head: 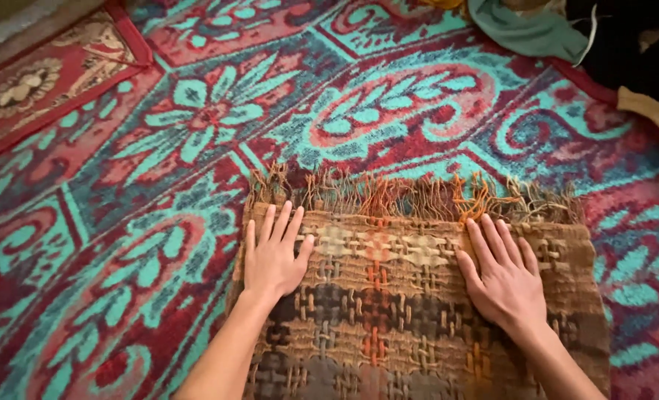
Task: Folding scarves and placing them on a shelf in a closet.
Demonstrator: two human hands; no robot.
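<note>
Woven shawl's (389,296) near end beyond frame.

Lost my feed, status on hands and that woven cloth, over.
Left hand and right hand flat, open, on fringed brown woven shawl. Shawl lies on patterned carpet. Nothing on top; clothes pile far off.

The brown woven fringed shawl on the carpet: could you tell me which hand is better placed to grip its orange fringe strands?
Probably the right hand: its fingers lie just below the orange fringe strands of the brown woven fringed shawl. The left hand rests flat near the far-left corner.
</note>
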